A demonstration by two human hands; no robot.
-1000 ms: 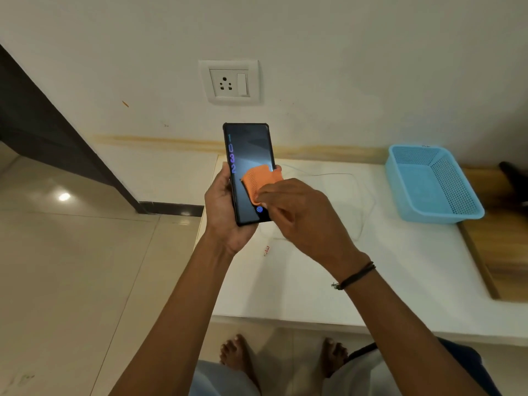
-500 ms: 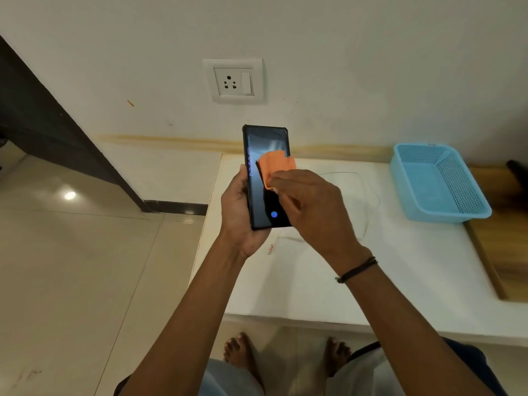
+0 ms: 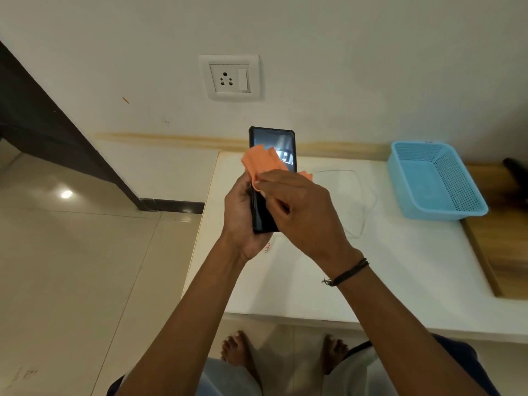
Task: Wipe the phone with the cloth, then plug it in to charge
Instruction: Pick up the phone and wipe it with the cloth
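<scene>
My left hand [image 3: 241, 215] grips a black phone [image 3: 273, 142] upright in front of me, screen toward me, above the white counter [image 3: 385, 267]. My right hand [image 3: 297, 212] holds an orange cloth [image 3: 261, 162] and presses it against the middle of the screen, covering the phone's lower right part. A thin white charging cable [image 3: 363, 201] lies looped on the counter behind my hands, its small connector end [image 3: 267, 248] showing just below my left palm. A white wall socket [image 3: 230, 78] with a switch sits on the wall above the phone.
A light blue plastic basket [image 3: 437, 181] stands on the counter at the right, beside a wooden surface [image 3: 503, 241]. A dark object [image 3: 515, 168] lies at the far right edge. Tiled floor [image 3: 71, 267] spreads to the left; my bare feet [image 3: 237, 348] show below the counter edge.
My right hand has moved the orange cloth up and leftward across the screen, now overhanging the phone's left edge. The screen's lit digits and icon no longer show.
</scene>
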